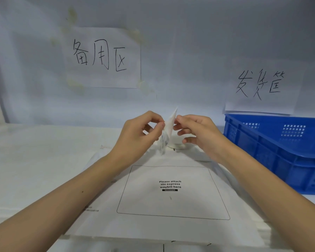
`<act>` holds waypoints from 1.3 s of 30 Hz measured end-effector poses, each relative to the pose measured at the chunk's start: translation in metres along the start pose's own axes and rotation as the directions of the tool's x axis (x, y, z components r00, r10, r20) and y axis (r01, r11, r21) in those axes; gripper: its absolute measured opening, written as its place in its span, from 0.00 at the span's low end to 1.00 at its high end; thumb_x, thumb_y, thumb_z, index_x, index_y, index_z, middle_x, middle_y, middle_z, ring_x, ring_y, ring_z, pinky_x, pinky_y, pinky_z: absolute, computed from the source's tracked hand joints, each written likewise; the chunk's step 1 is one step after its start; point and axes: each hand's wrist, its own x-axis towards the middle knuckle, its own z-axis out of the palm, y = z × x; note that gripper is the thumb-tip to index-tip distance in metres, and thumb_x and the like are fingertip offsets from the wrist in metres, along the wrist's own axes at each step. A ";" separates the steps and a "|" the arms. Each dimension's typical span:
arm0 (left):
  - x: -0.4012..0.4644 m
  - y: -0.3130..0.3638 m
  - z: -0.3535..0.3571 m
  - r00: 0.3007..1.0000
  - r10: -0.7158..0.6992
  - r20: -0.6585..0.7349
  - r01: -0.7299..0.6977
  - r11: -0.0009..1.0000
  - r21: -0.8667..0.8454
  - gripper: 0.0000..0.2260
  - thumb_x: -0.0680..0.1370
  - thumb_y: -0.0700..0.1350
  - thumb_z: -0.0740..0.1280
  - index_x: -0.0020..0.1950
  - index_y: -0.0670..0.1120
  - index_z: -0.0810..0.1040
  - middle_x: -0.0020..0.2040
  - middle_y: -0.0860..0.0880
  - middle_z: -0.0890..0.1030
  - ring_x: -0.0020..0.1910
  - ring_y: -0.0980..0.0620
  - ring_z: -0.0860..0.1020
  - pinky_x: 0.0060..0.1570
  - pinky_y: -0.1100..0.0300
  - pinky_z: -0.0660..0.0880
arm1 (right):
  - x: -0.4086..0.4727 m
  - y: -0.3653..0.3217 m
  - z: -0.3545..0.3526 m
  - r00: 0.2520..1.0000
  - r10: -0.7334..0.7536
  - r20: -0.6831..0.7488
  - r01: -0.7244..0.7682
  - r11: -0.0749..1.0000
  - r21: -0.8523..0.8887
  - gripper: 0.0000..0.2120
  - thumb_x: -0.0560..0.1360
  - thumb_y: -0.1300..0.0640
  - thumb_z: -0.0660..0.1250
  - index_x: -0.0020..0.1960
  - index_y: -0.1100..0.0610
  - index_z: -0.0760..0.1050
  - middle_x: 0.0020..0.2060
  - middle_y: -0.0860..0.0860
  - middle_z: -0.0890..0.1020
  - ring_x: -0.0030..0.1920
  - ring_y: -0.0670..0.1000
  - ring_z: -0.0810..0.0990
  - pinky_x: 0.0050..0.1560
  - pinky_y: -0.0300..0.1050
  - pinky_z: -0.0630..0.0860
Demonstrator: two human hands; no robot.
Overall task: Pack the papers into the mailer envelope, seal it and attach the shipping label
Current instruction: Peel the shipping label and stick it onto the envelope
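Observation:
A white mailer envelope (173, 222) lies flat on the table in front of me, its printed waybill box facing up. Above its far edge both hands hold a small white shipping label (168, 127) upright in the air. My left hand (140, 135) pinches the label's left side, where a printed layer hangs down. My right hand (198, 132) pinches the right side with thumb and fingertips. The papers are not visible.
A blue plastic crate (287, 151) stands at the right on the white table (35, 160). Two handwritten paper signs (105, 57) hang on the white back wall. A small round white object (178, 146) sits behind the envelope. More white sheets lie at the near edge.

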 end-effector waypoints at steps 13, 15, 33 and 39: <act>-0.001 -0.002 0.004 0.988 0.122 0.094 -0.126 0.991 0.035 0.03 0.77 0.41 0.72 0.49 0.46 0.85 0.49 0.55 0.84 0.42 0.61 0.79 0.40 0.71 0.71 | -0.004 -0.008 0.002 0.994 0.002 0.109 -0.016 0.992 0.126 0.12 0.77 0.49 0.66 0.50 0.57 0.82 0.41 0.53 0.84 0.42 0.51 0.82 0.38 0.44 0.78; 0.000 -0.003 0.004 0.988 0.125 0.096 -0.129 0.991 0.036 0.04 0.76 0.42 0.73 0.49 0.45 0.85 0.50 0.54 0.85 0.43 0.62 0.79 0.42 0.70 0.72 | -0.004 -0.007 0.001 0.996 0.017 0.091 -0.029 0.991 0.130 0.12 0.77 0.51 0.66 0.52 0.59 0.81 0.42 0.55 0.84 0.42 0.52 0.83 0.38 0.44 0.78; 0.021 -0.018 -0.024 0.987 -0.154 -0.054 0.160 0.976 0.144 0.08 0.79 0.50 0.68 0.57 0.57 0.80 0.58 0.59 0.77 0.33 0.55 0.72 0.38 0.68 0.70 | -0.003 -0.006 -0.004 0.977 0.215 0.001 -0.213 0.967 0.139 0.10 0.79 0.64 0.57 0.49 0.64 0.77 0.38 0.59 0.85 0.30 0.50 0.83 0.26 0.39 0.76; 0.027 -0.021 -0.032 0.913 -0.406 0.051 0.409 0.907 -0.102 0.04 0.79 0.42 0.68 0.47 0.48 0.83 0.45 0.49 0.82 0.30 0.54 0.68 0.31 0.60 0.69 | -0.003 -0.006 -0.005 0.965 0.261 0.020 -0.261 0.955 0.140 0.11 0.79 0.63 0.58 0.55 0.65 0.76 0.41 0.59 0.85 0.31 0.49 0.83 0.28 0.39 0.77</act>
